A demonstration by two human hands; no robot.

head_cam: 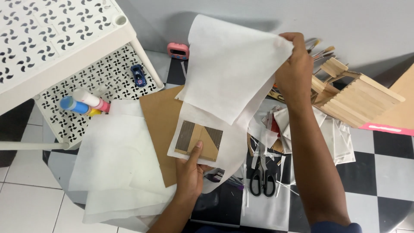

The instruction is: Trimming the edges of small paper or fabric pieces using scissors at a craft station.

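My left hand [190, 171] presses its thumb on a small cardboard piece [199, 140] with corrugated grey patches, which lies on a white paper sheet. My right hand [295, 69] is raised and pinches the top corner of that large white sheet [230, 69], lifting and folding it back above the cardboard piece. A bigger brown cardboard board [160, 125] lies under the sheet to the left.
Black scissors [261, 179] lie near the right forearm among paper scraps. More white sheets [114, 159] spread at left. A white perforated shelf [64, 39] holds glue sticks [84, 103] and a toy car [138, 75]. A craft-stick model [353, 97], brushes and a pink timer [178, 50] sit behind.
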